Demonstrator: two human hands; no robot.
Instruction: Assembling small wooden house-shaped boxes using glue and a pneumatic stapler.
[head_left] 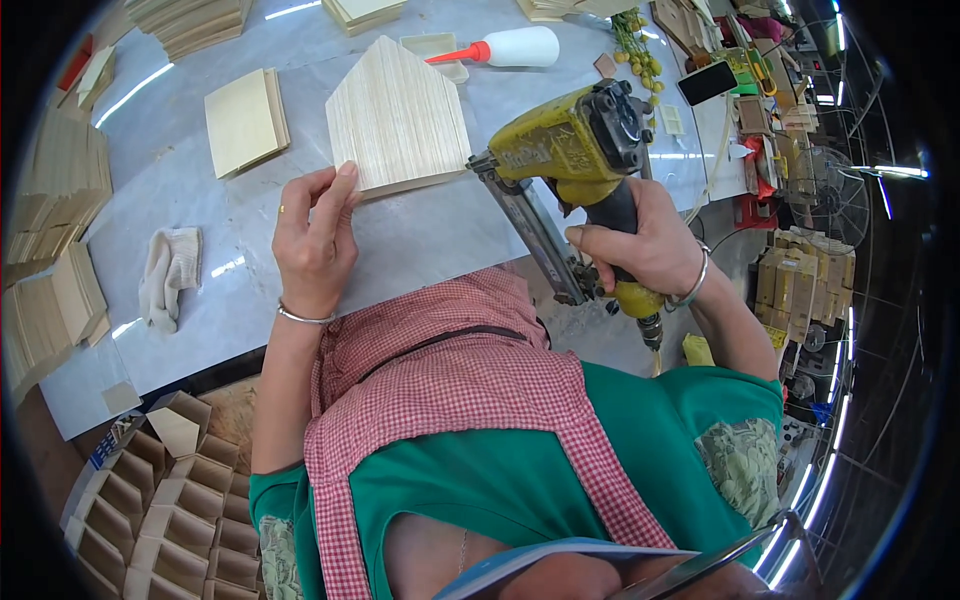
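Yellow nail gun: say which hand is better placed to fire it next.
Right, most likely: the right hand grips the yellow nail gun, whose nose is at the lower right corner of the house-shaped wooden piece. The left hand is at that piece's lower left corner.

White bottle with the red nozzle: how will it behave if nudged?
The white bottle will probably roll, being round and lying on its side. Its smooth-looking wall may feel slippery. The tapered red nozzle may make it veer.

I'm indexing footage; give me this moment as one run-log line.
left grip: at house-shaped wooden piece, lower-left corner | right grip: holding yellow nail gun, nose at piece's lower-right corner | nearby: bottle, glove
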